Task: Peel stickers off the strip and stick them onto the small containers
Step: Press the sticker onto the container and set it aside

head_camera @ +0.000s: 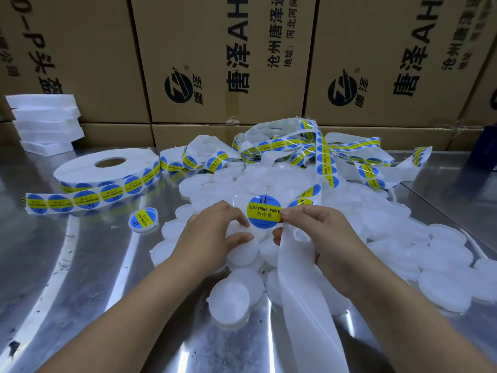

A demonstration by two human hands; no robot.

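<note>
Head view: your left hand (212, 232) is in the middle of the frame, fingers and thumb curled round a white small container (238, 229). Just right of it, your right hand (320, 232) pinches the right edge of a round blue-and-yellow sticker (264, 211) between thumb and forefinger. The sticker reads "SOLDERING PASTE" and lies over the container's upper side; whether it is pressed down cannot be told. The bare backing strip (304, 305) runs from under your right hand to the lower edge of the frame. The sticker strip (324, 157) lies tangled at upper centre, leading left to the roll (80, 168). The pile of unlabelled containers (443, 286) spreads across centre and right. One labelled container (143, 220) lies alone on the metal table (80, 278), left of your left hand.
</note>
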